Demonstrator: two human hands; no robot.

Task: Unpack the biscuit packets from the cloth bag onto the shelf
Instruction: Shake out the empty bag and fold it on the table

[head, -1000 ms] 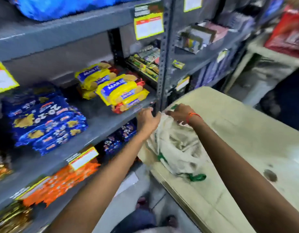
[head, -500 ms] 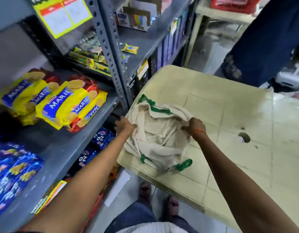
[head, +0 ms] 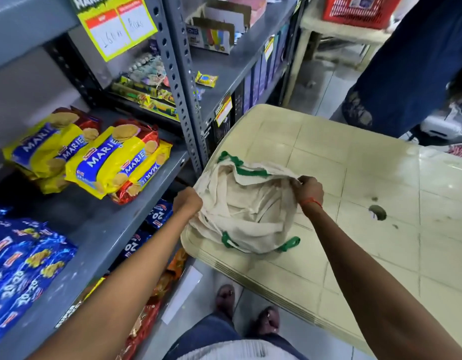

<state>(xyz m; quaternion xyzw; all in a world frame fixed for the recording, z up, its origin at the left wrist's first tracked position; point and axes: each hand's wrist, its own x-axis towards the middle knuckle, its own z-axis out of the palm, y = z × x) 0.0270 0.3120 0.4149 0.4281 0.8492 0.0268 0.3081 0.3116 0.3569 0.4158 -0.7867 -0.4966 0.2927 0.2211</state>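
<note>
A cream cloth bag [head: 246,209] with green handles lies on the corner of a pale plastic table [head: 354,178]. My left hand [head: 187,202] grips its left rim and my right hand [head: 310,187] grips its right rim, holding the mouth wide. Inside I see only folded cloth; no packet shows. To the left, yellow Marie biscuit packets [head: 94,157] are stacked on the grey metal shelf [head: 94,229], with blue 20-20 packets [head: 19,271] nearer me on the same shelf.
More blue packets [head: 157,216] and orange packets [head: 157,287] sit on lower shelves. A perforated upright post [head: 180,81] divides the shelving. A person in blue trousers [head: 396,74] stands beyond the table, near a red basket [head: 360,9]. My feet [head: 248,310] are beside the table edge.
The view swung down and right onto the bag. My hands moved apart, pulling the bag's mouth from bunched to wide.
</note>
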